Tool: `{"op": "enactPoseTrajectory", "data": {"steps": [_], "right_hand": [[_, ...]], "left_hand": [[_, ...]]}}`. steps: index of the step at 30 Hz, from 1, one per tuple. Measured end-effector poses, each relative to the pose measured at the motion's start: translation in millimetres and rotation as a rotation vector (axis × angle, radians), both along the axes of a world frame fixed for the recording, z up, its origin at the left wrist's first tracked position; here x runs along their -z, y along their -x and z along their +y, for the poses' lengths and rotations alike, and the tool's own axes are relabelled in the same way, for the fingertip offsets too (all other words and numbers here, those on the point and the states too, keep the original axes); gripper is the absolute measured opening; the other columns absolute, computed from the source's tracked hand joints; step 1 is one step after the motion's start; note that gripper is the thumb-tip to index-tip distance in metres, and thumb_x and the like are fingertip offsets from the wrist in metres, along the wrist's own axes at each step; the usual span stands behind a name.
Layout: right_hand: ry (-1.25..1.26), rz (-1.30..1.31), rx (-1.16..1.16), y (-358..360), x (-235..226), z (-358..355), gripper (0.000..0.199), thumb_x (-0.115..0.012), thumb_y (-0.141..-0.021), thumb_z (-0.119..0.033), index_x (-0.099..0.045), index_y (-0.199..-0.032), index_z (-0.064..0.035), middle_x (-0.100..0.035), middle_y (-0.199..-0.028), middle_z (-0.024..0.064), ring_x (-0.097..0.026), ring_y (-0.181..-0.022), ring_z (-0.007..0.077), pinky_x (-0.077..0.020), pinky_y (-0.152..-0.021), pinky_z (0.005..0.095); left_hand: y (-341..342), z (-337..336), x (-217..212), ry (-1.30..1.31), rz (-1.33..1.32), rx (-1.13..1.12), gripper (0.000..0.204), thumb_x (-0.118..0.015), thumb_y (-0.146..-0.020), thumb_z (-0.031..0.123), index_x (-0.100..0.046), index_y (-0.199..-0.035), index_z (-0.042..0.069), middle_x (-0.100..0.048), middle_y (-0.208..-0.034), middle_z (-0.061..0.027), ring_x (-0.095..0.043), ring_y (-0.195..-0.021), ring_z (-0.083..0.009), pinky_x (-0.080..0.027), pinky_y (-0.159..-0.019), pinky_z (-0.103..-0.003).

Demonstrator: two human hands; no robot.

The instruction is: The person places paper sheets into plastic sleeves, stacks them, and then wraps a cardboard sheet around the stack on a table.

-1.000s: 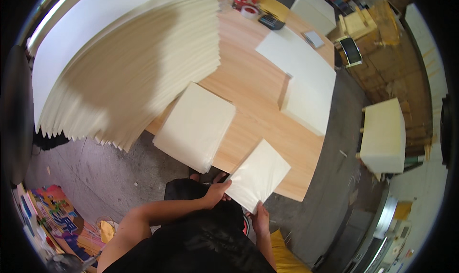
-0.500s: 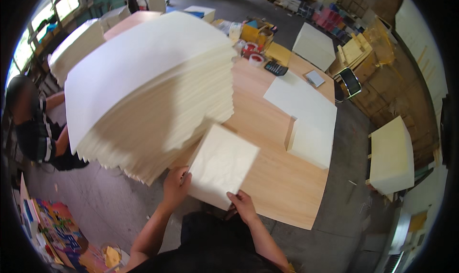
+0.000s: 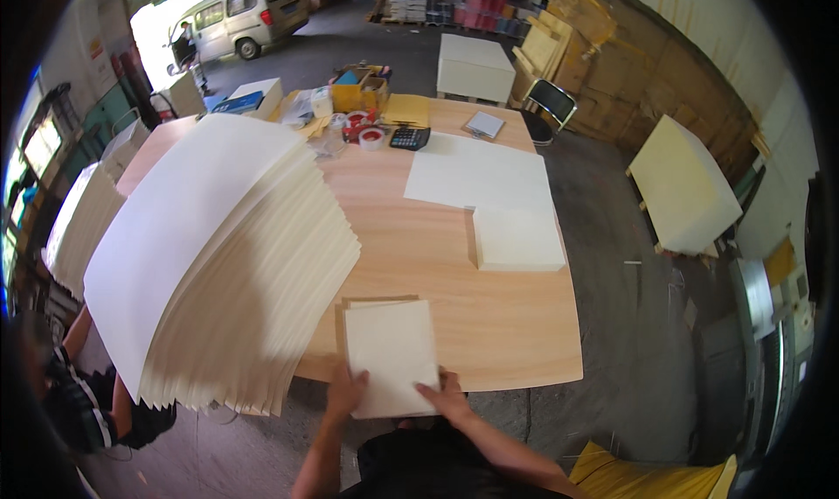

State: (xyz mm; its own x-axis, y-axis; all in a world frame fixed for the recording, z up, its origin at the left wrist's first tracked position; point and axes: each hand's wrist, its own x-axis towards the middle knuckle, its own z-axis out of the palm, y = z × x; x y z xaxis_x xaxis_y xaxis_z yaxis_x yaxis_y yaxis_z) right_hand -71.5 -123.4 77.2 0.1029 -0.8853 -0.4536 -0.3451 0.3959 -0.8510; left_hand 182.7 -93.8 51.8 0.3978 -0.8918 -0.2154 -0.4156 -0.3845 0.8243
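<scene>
At the table's near edge I hold a stack of cream paper sheets [image 3: 391, 359] between both hands. My left hand [image 3: 347, 391] grips its left side, thumb on top. My right hand [image 3: 447, 396] grips the lower right side, its thumb also over the top sheet. Fingers under the stack are hidden. A few sheets stick out unevenly at the stack's far edge. Left of it rises a tall fanned pile of large white paper sheets [image 3: 253, 280]. Further right on the table lies another block of cut white paper [image 3: 520, 239], beside a large flat white sheet [image 3: 476, 171].
The wooden table [image 3: 498, 342] also bears a calculator [image 3: 410, 138], tape rolls [image 3: 371, 138] and a yellow box [image 3: 358, 88] at its far side. A co-worker [image 3: 79, 394] is at the left by the pile. A folding chair [image 3: 551, 110] and wrapped pallet stacks [image 3: 684, 184] stand right.
The paper stack has turned from slanted to nearly straight, still in both hands. My view has swung left and up, showing a van at the far left.
</scene>
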Motion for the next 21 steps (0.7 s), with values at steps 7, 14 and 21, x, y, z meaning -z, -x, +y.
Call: {"op": "enactPoseTrajectory", "data": {"steps": [7, 14, 21], "right_hand": [[0.120, 0.432, -0.437, 90.5, -142.2, -63.2, 0.051, -0.077, -0.080, -0.041, -0.062, -0.107, -0.0011, -0.070, -0.095, 0.0167, -0.068, -0.091, 0.0310, -0.0533, -0.081, 0.0403], [0.659, 0.802, -0.592, 117.9, -211.3, -59.8, 0.039, -0.079, -0.072, -0.031, -0.060, -0.097, -0.0068, -0.069, -0.090, 0.0126, -0.066, -0.089, 0.0319, -0.0521, -0.077, 0.0438], [0.666, 0.764, -0.413, 126.4, -175.1, -42.6, 0.080, -0.089, -0.065, -0.028, -0.053, -0.132, -0.0042, -0.062, -0.123, 0.0176, -0.059, -0.113, 0.0349, -0.0465, -0.096, 0.0465]], "left_hand": [[68.7, -10.4, -14.4, -0.145, 0.555, 0.383, 0.040, -0.068, -0.096, 0.027, -0.057, -0.119, -0.004, -0.068, -0.103, -0.0135, -0.065, -0.092, -0.0189, -0.052, -0.080, -0.034], [68.1, -83.0, -100.7, 0.364, 0.425, 0.335, 0.077, -0.067, -0.090, 0.001, -0.026, -0.155, 0.004, -0.035, -0.157, -0.0165, -0.040, -0.141, -0.0240, -0.036, -0.113, -0.041], [87.4, -103.4, -114.5, 0.343, 0.533, 0.554, 0.081, -0.062, -0.086, -0.008, -0.024, -0.157, 0.004, -0.029, -0.162, -0.0118, -0.027, -0.150, -0.0239, -0.021, -0.121, -0.036]]}}
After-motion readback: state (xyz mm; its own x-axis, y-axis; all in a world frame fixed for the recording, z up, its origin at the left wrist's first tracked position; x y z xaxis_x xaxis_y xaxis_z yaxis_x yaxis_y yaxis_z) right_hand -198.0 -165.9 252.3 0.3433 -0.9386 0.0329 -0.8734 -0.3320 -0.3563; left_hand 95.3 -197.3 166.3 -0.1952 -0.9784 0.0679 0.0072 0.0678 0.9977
